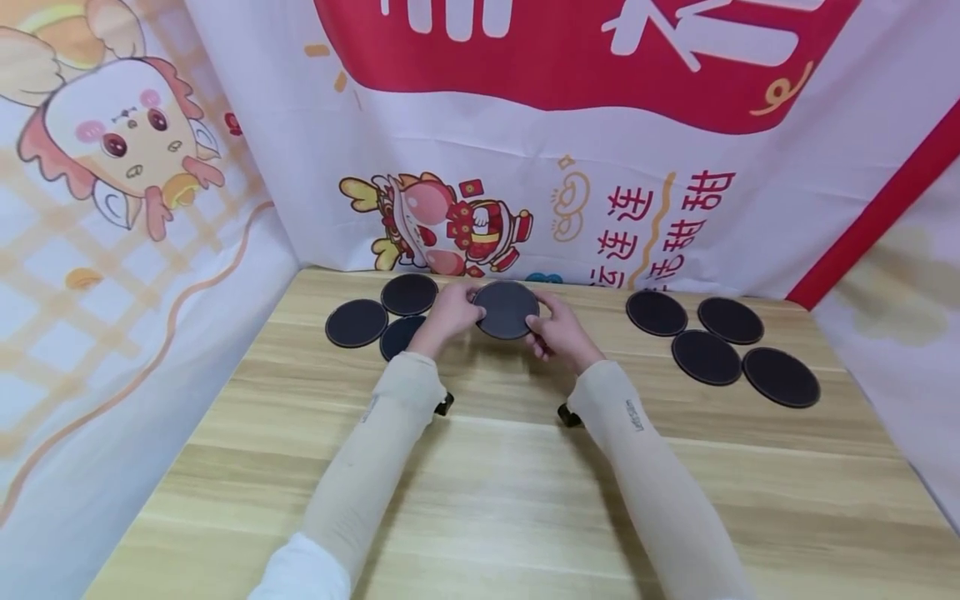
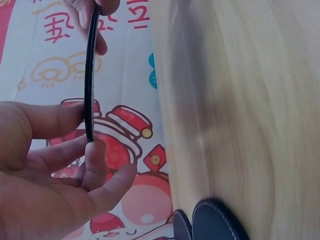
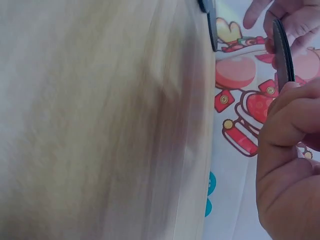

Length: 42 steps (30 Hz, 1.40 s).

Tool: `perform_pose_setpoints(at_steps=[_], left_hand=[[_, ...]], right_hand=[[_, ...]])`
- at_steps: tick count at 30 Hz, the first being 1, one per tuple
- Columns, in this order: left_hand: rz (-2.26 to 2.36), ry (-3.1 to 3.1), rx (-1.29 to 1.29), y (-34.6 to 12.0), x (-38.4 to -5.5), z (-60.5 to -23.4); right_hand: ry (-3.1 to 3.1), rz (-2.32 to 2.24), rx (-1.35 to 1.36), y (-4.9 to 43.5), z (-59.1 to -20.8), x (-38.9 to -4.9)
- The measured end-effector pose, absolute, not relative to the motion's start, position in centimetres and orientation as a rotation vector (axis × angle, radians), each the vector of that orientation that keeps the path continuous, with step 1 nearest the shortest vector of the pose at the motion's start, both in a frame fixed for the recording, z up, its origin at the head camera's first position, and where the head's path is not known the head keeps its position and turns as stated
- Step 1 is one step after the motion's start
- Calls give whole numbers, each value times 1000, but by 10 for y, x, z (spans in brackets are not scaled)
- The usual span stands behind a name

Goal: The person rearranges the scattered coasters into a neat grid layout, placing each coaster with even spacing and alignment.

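Both hands hold a round black coaster (image 1: 506, 310) above the far part of the wooden table. At its left edge my left hand (image 1: 452, 314) pinches it between thumb and fingers. My right hand (image 1: 564, 332) grips the opposite edge, thumb on the near face. Seen edge-on in the left wrist view, the coaster (image 2: 90, 75) is thin, with lines running along its rim. The right wrist view also has the coaster (image 3: 283, 55) edge-on, the right thumb at its lower end. Close beside the left hand lies a black coaster (image 1: 399, 335), partly covered by that hand.
More coasters lie flat on the table (image 1: 495, 500): one (image 1: 357, 323) and another (image 1: 409, 294) at the back left, and several, including one (image 1: 708, 357), at the back right. A printed cloth (image 1: 465, 133) hangs behind the table's far edge. Another patterned cloth (image 1: 112, 275) hangs on the left.
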<state>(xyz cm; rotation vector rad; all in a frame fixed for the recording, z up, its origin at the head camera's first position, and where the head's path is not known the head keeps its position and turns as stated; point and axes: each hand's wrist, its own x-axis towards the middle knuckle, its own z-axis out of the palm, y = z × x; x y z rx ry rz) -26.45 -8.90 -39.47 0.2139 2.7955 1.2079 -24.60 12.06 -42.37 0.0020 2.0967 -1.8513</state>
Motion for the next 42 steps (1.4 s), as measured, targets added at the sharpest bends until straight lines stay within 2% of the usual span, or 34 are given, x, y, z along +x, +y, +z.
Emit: perform_pose_setpoints(at_steps=[23,42], left_hand=[[1149,2692,334,-120,-227,-401],[686,2732,342,-132,-206,-410]], right_hand=[[2155,-1744,-16,107,-417,-200],[2123,-1462,-71,91,-433,-183]])
